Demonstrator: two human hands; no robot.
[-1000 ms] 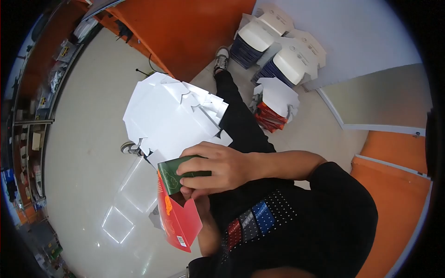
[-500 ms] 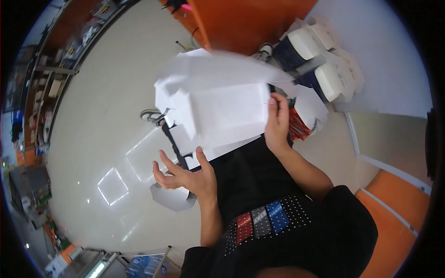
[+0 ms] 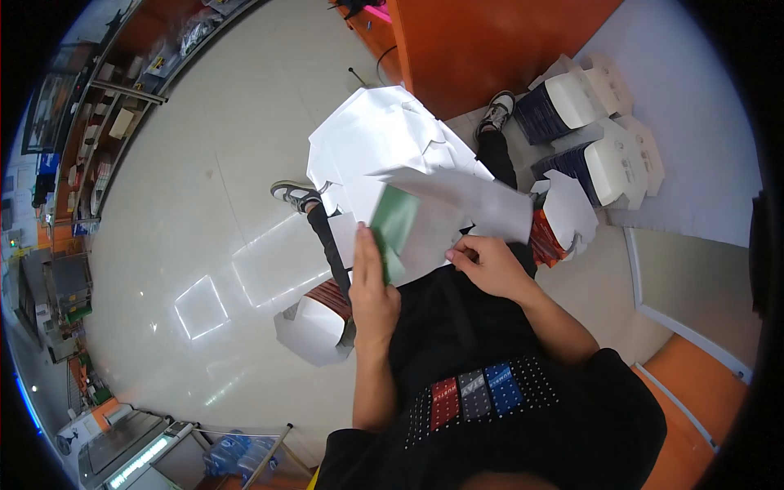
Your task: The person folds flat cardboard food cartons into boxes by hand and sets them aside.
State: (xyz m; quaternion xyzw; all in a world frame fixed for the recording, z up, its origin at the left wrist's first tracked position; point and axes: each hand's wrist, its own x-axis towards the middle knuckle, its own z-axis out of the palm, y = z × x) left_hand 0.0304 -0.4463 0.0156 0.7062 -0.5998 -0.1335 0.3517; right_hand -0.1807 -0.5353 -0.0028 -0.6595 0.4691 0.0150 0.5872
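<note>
A partly folded paper box [image 3: 437, 208], white inside with a green side panel [image 3: 395, 220], is held over my lap. My left hand [image 3: 374, 290] is at its left, long fingers pressed together along the green panel's edge; the thumb is hidden. On the near right, my right hand [image 3: 490, 265] is closed in a pinch at the box's lower edge, thumb and bent fingers together. Beneath it, white cardboard sheets [image 3: 355, 135] with cut flaps lie across my legs.
Dark blue boxes with white flaps [image 3: 563, 106] stand by the wall at right. Red-sided boxes sit on the floor, one at my right knee [image 3: 567, 212] and another at the left [image 3: 314, 327]. An orange cabinet [image 3: 482, 49] stands ahead; shelves [image 3: 106, 122] line the left.
The white piece has been turned and folded, so a green panel now shows. My left hand, earlier spread and apart from it, has come against its side. My right hand has moved down to its lower edge.
</note>
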